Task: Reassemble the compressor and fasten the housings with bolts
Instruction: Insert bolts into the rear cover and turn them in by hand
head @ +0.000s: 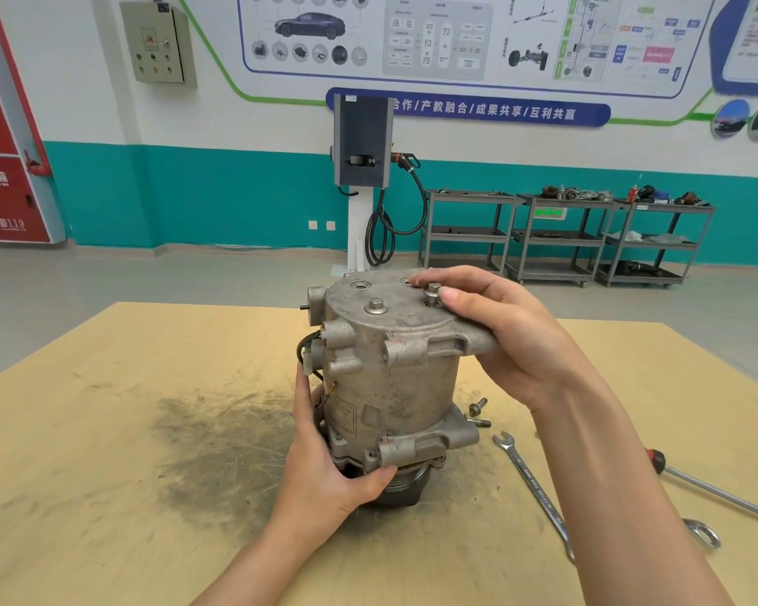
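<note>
On a scuffed wooden tabletop (106,452) in a training workshop, a dark smear of grime (219,439) stains the board left of centre, and just right of it your left hand (329,465) grasps the lower part of the compressor (394,378), thumb curled under the bottom flange on the near side and fingers wrapped round its left flank beside the black wiring. The compressor stands upright at the middle of the table, pulley end down, its grey cast housing topped by a flat end cover. One bolt (376,306) sits seated in the cover left of centre. To its right, your right hand (504,338) rests over the cover's right edge, thumb and forefinger pinching the head of a second bolt (433,290), which stands raised above its hole with its shank showing; whether it is threaded in at all cannot be told. Two open holes show on the far side of the cover. On the table just right of the compressor's base lie two loose bolts (478,411), close together. Nearer you and further right, a combination wrench (539,496) lies at a slant, open end toward the compressor, and beyond it a screwdriver (709,492) with a red-and-black handle runs off toward the right edge. Against the far wall stand a charging post (362,142) and, to its right, grey shelf carts (565,238) holding parts.
</note>
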